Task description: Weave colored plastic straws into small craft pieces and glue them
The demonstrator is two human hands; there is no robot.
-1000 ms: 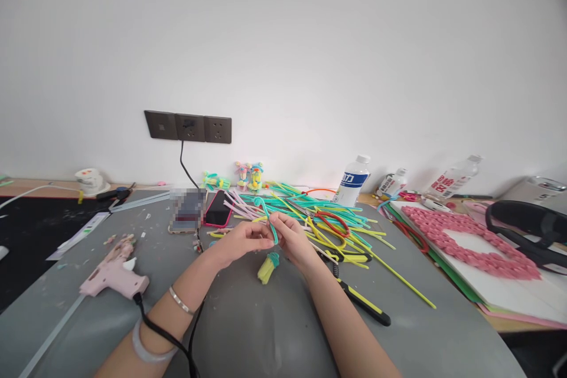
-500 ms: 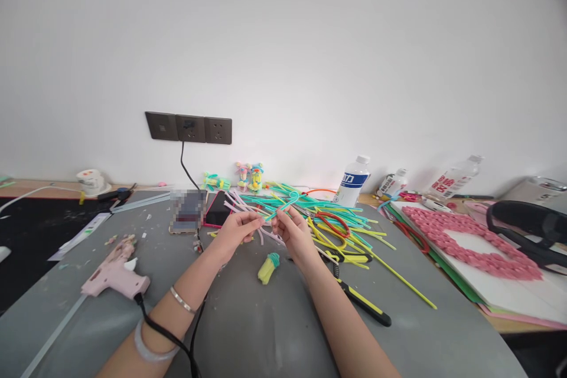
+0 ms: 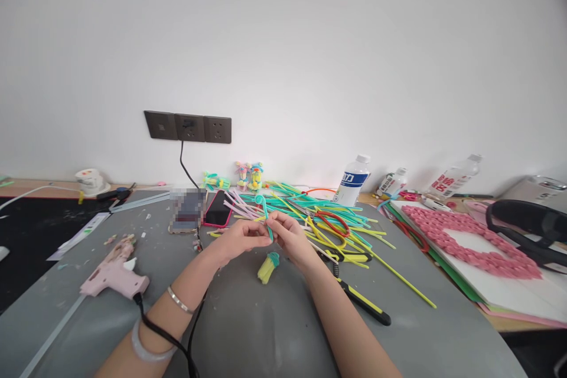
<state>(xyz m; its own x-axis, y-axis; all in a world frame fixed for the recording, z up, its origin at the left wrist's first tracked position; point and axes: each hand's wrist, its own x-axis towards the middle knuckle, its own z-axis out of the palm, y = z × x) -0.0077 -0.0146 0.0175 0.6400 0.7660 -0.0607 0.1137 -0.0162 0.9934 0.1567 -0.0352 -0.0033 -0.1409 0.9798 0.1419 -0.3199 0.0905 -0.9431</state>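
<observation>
A teal pipe cleaner [image 3: 264,209], coiled at its upper end, stands nearly upright between my hands. My left hand [image 3: 246,236] pinches its lower part from the left. From the other side, the thumb and fingers of my right hand [image 3: 287,235] close on it too. Just below my hands a small yellow-green bundle with a teal top [image 3: 268,267] lies on the grey mat [image 3: 248,331]. Behind my right hand spreads a pile of teal, yellow and lilac pipe cleaners [image 3: 310,207]. Yellow-and-black pliers [image 3: 365,302] lie right of my right forearm.
A pink glue gun [image 3: 116,271] lies at left, its black cord crossing my left forearm. Two phones, one pink-edged [image 3: 218,209], lie behind my left hand. Small pipe-cleaner figures [image 3: 249,176] and a bottle [image 3: 353,180] stand by the wall. A pink braided ring [image 3: 469,242] lies at right.
The teal pipe cleaner has swung from slanting rightward to nearly upright, its coiled end moving left. Both hands have shifted slightly, with my fingers now closer together.
</observation>
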